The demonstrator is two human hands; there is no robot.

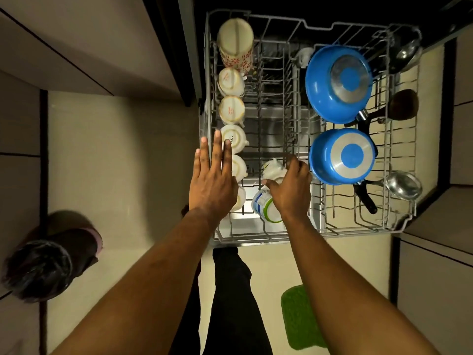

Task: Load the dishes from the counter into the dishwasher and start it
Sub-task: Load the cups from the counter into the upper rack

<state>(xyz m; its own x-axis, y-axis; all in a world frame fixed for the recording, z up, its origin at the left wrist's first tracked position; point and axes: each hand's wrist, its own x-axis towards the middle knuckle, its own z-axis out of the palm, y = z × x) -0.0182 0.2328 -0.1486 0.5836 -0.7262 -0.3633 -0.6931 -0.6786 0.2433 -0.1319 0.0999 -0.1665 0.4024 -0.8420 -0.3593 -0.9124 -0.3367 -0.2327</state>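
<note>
Right hand (289, 185) is curled around a white cup (272, 170), low in the rack (256, 238). A striped mug (266, 206) sits just under the wrist, 1 blue pan (343, 156) just right of the grip. Left hand (212, 180) is flat, fingers straight, holding nothing, over the cup row (231, 110). The danger: release it crooked on the tines and it tips into that mug.

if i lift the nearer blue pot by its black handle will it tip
The nearer blue metal saucepan lies upside down in the wire rack, so it likely rests stable. Lifted by its long black handle, the bowl would probably sag downward. Looks rigid, not fragile.
</note>
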